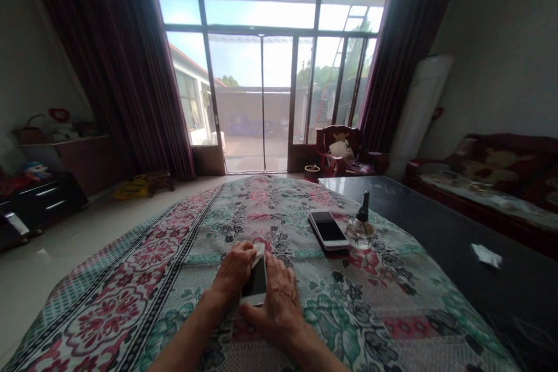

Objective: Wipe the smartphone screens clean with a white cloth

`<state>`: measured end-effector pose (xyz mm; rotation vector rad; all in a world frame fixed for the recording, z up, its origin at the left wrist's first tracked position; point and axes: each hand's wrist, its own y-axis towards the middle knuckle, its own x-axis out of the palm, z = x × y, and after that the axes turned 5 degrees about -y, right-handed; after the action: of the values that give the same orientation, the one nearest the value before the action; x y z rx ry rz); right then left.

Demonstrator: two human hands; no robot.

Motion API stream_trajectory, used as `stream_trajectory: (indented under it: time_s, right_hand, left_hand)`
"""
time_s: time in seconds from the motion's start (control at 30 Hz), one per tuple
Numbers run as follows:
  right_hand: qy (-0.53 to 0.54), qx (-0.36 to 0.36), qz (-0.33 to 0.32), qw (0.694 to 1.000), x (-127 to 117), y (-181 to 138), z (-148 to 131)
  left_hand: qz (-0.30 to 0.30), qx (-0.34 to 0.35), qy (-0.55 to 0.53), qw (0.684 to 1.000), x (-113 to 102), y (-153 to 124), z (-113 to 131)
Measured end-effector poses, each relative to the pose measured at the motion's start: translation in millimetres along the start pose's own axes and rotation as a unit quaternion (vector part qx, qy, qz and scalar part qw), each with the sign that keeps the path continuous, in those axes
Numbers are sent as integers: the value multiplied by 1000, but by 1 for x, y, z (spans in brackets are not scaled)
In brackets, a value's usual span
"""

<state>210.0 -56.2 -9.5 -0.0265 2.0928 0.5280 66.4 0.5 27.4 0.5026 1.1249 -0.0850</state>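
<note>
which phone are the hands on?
The phone nearer the camera, between the left hand, with its white cloth or tissue, and the right hand. The white-framed one by the black-topped bottle has no hand on it.

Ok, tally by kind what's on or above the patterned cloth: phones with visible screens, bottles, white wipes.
Phones with visible screens: 2 (near phone, far phone)
Bottle: 1
White wipe: 1
Total: 4

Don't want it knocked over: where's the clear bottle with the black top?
In the head view, the clear bottle stands on the patterned cloth, right of the right hand, beside the untouched phone.
</note>
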Motion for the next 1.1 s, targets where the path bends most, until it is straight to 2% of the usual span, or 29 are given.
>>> stream_trajectory:
  time_s: [0.13,0.23,0.4,0.6,0.73,0.8,0.93,1.1]
  right_hand:
    - [6,10,-48,999,-11,4,1]
    - [6,-3,-68,998,-21,8,7]
    - [-11,-13,-82,996,-32,11,14]
    - [6,-30,-35,999,-30,10,17]
    - [23,-52,-66,996,-36,13,24]
    - [34,-68,-73,994,-42,14,27]
    - [58,-82,-44,994,-49,18,29]
    - [90,-77,-8,993,-47,19,28]
  left_hand:
    - [3,-1,14,1000,4,17,-3]
    - [4,7,24,1000,5,15,-1]
    - [-19,43,32,998,-1,-10,12]
    - [-49,100,6,994,-13,-55,28]
    - [-53,122,-32,991,-18,-66,29]
    - [-50,129,-42,990,-18,-61,26]
    - [-35,129,-41,990,-13,-36,13]
    - [16,99,-43,994,2,-6,-10]
